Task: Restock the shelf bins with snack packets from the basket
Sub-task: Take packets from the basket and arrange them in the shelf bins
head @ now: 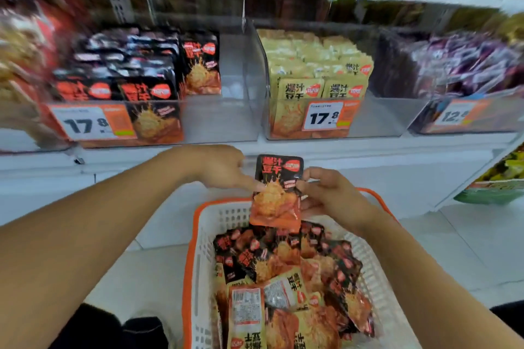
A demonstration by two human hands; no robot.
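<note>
At the centre of the frame both hands hold one black-and-orange foil snack packet (276, 193) upright, just above the far rim of a white plastic basket with an orange rim (198, 238). The left hand (224, 167) comes in from the left with its fingers (252, 183) stretched onto the packet's left edge; whether a thumb closes behind the packet is hidden. The right hand (329, 193) pinches the packet's right edge, thumb on the front and curled fingers behind it.

The basket fills the lower middle of the frame and holds a loose heap of packets (286, 269), black-and-orange ones at the back and yellow ones nearer the bottom edge, some lying face down.

Across the upper half runs a white shelf (368, 150) carrying clear plastic bins. The bin at centre left (215, 122) has black-and-orange packets standing on its left side, with bare room on the right, and a price tag reading 17.8 (85, 123). The bin right of centre (380, 119) holds yellow packets (317, 65) in rows. At the far right a bin of purple packets (467, 62) is blurred.
</note>
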